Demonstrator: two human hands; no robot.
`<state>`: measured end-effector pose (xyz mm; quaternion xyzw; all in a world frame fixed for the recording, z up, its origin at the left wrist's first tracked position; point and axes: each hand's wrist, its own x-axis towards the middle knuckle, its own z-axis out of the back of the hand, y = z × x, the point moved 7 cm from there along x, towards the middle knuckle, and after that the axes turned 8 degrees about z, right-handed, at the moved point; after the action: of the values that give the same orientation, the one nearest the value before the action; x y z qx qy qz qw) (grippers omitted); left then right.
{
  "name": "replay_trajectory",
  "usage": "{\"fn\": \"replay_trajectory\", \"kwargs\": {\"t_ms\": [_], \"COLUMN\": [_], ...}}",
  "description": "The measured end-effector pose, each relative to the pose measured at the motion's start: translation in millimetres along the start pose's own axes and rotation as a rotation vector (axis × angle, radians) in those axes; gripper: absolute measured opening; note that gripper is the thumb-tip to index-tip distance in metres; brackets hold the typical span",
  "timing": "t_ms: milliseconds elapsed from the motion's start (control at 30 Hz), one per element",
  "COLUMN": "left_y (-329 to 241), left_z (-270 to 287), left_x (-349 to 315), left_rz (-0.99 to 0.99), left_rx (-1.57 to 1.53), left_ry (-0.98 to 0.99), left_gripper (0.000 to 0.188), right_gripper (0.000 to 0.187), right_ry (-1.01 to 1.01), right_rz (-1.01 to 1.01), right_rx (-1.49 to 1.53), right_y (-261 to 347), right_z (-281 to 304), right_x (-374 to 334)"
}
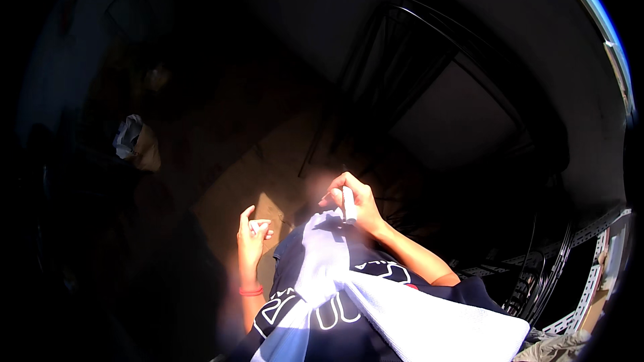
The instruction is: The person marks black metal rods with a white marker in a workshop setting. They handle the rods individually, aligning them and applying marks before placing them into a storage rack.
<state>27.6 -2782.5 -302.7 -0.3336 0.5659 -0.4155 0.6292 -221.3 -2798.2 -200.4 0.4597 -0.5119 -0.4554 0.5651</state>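
Strong sunlight falls on both my hands in front of my dark, white-lettered shirt. In my right hand (362, 206), the fingers are closed around a thick white marker-like stick (349, 205), its lower end showing below the grip. My left hand (251, 241), with a red band at the wrist, is apart from it to the left. Its fingers are curled over a small white piece (255, 226), too small to name, while one finger points up. A white towel (429, 318) hangs down my front, its narrow end reaching below my right hand.
Beyond my hands the room is very dark. Dark metal frames (429, 67) lean at the far right. A crumpled bag (137, 144) lies at the left. Perforated metal strips (582, 295) run along the right edge, near bundled dark rods (547, 275). A brown panel (248, 174) lies below.
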Motion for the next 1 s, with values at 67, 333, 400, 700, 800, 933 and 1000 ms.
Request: {"fn": "replay_trajectory", "kwargs": {"t_ms": [67, 333, 400, 700, 800, 933, 1000], "left_y": [0, -45, -39, -80, -94, -85, -80], "left_z": [3, -8, -22, -130, -151, -127, -105], "left_x": [-4, -5, -7, 25, 15, 3, 4], "left_rz": [0.043, -0.052, 0.016, -0.37, -0.153, -0.094, -0.073], "left_rx": [-0.013, 0.073, 0.062, 0.22, 0.209, 0.23, 0.254], "left_ry": [-0.075, -0.295, -0.331, -0.217, -0.037, -0.146, -0.204], "left_gripper": [0.047, 0.042, 0.036, 0.005, 0.004, 0.006, 0.008], "right_gripper": [0.012, 0.007, 0.005, 0.016, 0.019, 0.016, 0.017], "right_ry": [0.036, 0.167, 0.124, 0.126, 0.115, 0.268, 0.365], "right_rz": [0.079, 0.365, 0.325, 0.149, 0.084, -0.075, -0.028], "right_rx": [-0.001, 0.049, 0.023, 0.075, 0.136, 0.16, 0.091], "right_y": [4, 31, 30, -34, -43, -46, -55], "right_z": [7, 52, 59, 109, 106, 57, 34], "right_x": [15, 87, 88, 98, 99, 116, 130]}}
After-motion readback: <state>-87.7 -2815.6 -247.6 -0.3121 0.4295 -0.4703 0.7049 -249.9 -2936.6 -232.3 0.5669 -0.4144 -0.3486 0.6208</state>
